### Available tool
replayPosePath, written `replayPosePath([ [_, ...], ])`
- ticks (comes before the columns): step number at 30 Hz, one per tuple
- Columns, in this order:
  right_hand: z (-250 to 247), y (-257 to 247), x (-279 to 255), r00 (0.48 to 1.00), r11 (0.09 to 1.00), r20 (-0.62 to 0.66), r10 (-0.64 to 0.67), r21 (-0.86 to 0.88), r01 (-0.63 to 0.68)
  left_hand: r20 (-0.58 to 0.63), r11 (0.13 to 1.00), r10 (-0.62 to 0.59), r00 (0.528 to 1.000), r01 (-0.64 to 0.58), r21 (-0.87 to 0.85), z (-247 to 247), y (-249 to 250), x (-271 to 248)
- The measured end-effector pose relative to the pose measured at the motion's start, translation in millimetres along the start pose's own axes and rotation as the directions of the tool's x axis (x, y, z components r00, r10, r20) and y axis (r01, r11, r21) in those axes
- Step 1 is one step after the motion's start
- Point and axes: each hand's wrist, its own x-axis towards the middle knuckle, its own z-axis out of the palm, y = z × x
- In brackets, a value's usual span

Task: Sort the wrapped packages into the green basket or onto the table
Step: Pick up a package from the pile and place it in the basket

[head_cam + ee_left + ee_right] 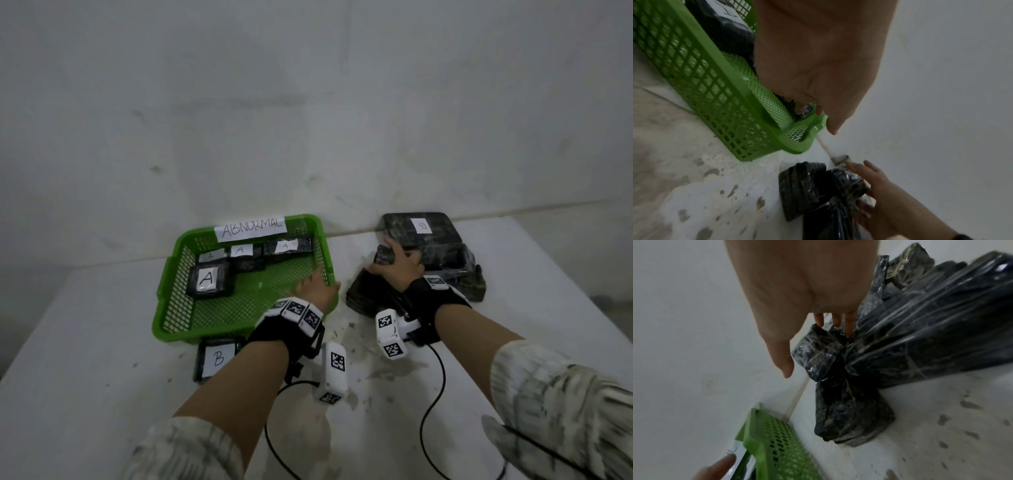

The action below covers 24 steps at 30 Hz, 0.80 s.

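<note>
The green basket [239, 334], tagged ABNORMAL, holds several black wrapped packages marked A [209, 279]. My left hand [318, 284] hovers over the basket's right rim [715, 91] with relaxed fingers and holds nothing. To the right lies a pile of black wrapped packages [445, 270], with a large one marked B [421, 228] at the back. My right hand [394, 260] grips a small black package [816, 352] at the pile's left side, fingers over its far edge and thumb at its near edge. Another package marked B [215, 359] lies in front of the basket.
The white table [102, 342] is stained and runs up to a grey wall [308, 102] just behind the basket and pile. Black cables [431, 394] trail from both wrist cameras across the table between my forearms.
</note>
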Motion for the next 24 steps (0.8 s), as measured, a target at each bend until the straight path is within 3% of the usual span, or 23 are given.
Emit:
replayPosePath([
  [3,8,2,8,0.999,0.999,0.014,-0.045,-0.014,0.045,-0.051,0.993,0.003,0.999,0.003,0.119,10,5,1],
  [9,15,-3,18,0.999,1.000,-0.040,-0.021,-0.008,0.020,-0.015,0.995,0.019,1.000,-0.017,0.100,13,0,7],
  [12,17,-1,22,0.996,0.958,-0.086,-0.015,0.285,0.039,-0.019,0.995,0.030,0.999,-0.028,0.095,9,-2,6],
  [14,15,-2,20,0.990,0.841,-0.139,0.001,0.535,0.074,-0.029,0.998,0.035,0.999,-0.034,0.050,5,-3,5],
  [18,-2,-18,-7,0.990,0.619,-0.106,-0.091,0.773,0.140,-0.122,0.968,0.106,0.987,-0.131,-0.213,-8,-6,3],
  [21,-10,-23,-21,0.988,0.552,-0.034,-0.150,0.826,0.112,-0.167,0.846,0.145,0.975,-0.210,-0.490,-21,-6,-11],
  [24,-12,-27,-38,0.971,0.480,0.071,-0.227,0.876,0.048,-0.195,0.720,0.158,0.968,-0.248,-0.648,-31,-8,-23],
])
